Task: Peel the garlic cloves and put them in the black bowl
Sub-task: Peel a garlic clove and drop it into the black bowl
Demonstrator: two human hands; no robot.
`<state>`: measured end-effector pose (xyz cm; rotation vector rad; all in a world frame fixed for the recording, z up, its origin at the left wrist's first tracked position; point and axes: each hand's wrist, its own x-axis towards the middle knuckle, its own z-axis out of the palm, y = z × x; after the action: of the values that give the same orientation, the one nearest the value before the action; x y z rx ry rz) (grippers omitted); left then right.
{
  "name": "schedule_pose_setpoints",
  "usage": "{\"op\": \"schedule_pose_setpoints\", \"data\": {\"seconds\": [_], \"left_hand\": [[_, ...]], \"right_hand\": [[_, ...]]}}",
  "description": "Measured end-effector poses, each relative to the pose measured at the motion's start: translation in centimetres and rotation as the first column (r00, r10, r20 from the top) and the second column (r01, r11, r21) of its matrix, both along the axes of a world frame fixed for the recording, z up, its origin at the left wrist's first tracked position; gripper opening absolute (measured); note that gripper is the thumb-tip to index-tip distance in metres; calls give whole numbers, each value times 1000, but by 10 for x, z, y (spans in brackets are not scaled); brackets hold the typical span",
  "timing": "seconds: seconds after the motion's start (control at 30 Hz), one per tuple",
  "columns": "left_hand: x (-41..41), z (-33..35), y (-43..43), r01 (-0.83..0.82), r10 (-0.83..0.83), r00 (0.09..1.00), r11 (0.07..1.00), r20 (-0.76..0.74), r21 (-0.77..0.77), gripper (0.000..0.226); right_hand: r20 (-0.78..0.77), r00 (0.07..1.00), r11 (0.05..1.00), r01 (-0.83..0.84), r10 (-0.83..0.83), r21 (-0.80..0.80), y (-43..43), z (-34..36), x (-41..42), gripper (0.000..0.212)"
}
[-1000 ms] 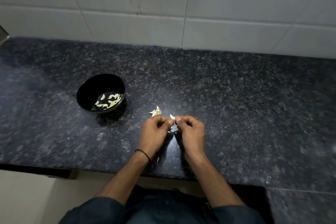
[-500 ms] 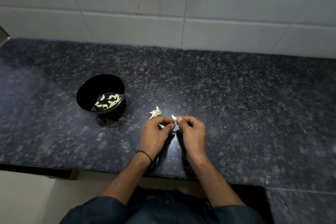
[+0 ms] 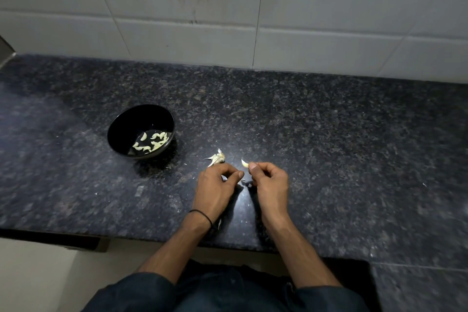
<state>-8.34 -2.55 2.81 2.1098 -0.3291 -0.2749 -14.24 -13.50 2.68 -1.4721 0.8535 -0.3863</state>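
While palm down, right hand (image 3: pixel 271 182) on clove (image 3: pixel 244 163)

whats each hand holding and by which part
The right hand pinches a garlic clove by its lower end, its tip sticking out. The left hand has curled fingers, but whether they hold anything cannot be told.

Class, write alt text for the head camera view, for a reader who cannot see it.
A person's right hand pinches a garlic clove above a dark speckled counter, the left hand curled close beside it. A black bowl holding peeled cloves stands to the left, near garlic scraps.
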Motion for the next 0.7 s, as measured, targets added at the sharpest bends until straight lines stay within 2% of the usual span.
{"op": "schedule_pose_setpoints", "data": {"seconds": [0.2,0.33,0.4,0.53,0.6,0.7], "left_hand": [[-1,2,3,23,-23,1000,1000,15,1,6],[1,-1,4,8,-8,1000,1000,-8,-26,14],[0,1,6,15,-14,999,1000,50,-14,8],[0,7,13,109,-92,972,992,215,-69,33],[5,8,16,179,-164,944,984,286,-27,40],[10,4,19,218,-228,889,973,398,71,28]], "right_hand": [[-4,1000,1000,-7,7,-25,1,1,-1,15],[2,1000,1000,3,-3,-19,2,0,-1,15],[5,1000,1000,11,-11,-29,1,0,-2,15],[24,1000,999,7,-6,-52,2,1,-3,15],[18,1000,998,-23,24,-62,3,2,-4,14],[-2,995,992,-100,100,-71,4,1,-3,15]]}}
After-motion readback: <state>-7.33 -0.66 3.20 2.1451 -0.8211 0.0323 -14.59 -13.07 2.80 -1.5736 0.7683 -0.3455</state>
